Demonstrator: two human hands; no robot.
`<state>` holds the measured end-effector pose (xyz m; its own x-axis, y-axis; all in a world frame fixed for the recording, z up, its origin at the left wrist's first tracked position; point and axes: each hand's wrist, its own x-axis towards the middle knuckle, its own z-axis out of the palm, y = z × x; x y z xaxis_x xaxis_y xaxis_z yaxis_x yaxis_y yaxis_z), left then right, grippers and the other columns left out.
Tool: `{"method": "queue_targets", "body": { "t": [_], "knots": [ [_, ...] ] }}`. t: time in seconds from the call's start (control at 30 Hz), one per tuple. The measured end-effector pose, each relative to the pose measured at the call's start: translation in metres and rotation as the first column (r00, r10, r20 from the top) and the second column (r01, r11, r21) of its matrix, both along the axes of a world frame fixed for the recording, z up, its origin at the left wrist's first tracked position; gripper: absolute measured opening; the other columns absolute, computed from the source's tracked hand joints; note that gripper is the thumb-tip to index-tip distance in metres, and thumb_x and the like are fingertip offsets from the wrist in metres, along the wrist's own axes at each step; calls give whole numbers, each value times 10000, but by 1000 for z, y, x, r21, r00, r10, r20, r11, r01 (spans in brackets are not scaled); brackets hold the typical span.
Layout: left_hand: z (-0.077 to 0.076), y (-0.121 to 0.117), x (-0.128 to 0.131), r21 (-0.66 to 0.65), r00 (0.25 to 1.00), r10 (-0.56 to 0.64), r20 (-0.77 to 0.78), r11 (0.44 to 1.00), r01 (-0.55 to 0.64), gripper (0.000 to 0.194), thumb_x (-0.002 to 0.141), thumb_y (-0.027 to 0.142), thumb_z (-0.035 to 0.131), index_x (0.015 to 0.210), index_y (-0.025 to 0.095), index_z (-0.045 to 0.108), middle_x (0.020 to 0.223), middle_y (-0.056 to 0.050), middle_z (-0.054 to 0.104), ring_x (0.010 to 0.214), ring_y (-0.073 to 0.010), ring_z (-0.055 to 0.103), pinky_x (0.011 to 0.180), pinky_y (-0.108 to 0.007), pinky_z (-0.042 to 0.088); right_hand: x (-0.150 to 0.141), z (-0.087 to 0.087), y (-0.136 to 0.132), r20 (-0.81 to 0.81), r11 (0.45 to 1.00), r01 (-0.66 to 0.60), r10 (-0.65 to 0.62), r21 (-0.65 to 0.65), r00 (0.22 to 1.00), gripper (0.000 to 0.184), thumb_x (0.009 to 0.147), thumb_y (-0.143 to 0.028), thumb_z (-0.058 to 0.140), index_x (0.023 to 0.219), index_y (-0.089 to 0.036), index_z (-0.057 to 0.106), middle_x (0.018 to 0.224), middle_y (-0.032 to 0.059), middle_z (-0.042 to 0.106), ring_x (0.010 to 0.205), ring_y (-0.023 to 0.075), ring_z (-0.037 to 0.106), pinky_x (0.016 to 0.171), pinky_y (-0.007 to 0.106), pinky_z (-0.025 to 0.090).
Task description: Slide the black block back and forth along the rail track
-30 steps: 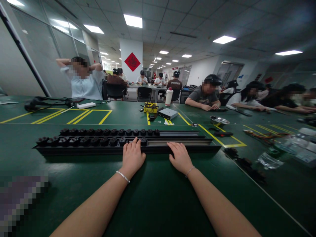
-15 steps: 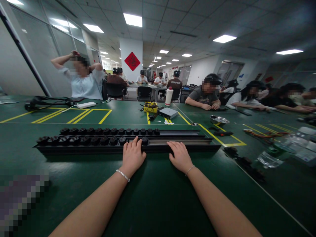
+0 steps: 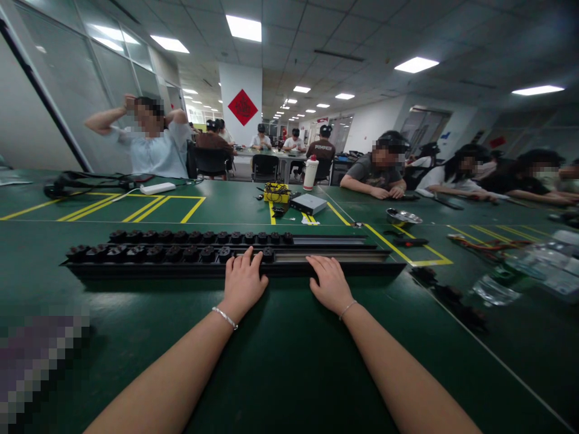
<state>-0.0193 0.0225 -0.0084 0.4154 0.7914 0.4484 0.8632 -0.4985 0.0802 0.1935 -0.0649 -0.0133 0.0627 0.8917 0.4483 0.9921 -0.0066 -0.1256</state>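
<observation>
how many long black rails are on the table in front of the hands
2. The near rail lies under the fingers of the left hand and right hand; the far rail lies right behind it, parallel. Both carry black sockets on their left parts.

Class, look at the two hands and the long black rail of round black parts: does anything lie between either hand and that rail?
Nothing visible does. The left hand rests with its fingers on the long black rail beside the last round black part in the near row. The right hand lies flat on the rail's bare stretch.
</observation>
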Motion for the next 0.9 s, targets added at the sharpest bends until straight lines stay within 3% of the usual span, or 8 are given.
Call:
{"method": "queue_targets", "body": {
  "t": [0.9],
  "knots": [
    [-2, -2, 1, 23, 995, -89, 50, 996, 88, 529, 777, 248, 450, 1298, 162, 482, 1405, -61, 476, 1152, -253, 499, 1051, -462, 248, 0, -1, 0, 6, 1000, 6, -6, -4, 1000, 521, 779, -197, 460, 1298, -181, 498, 1324, 72, 533, 1238, 216, 427, 1112, 445, 220]
  ]
}}
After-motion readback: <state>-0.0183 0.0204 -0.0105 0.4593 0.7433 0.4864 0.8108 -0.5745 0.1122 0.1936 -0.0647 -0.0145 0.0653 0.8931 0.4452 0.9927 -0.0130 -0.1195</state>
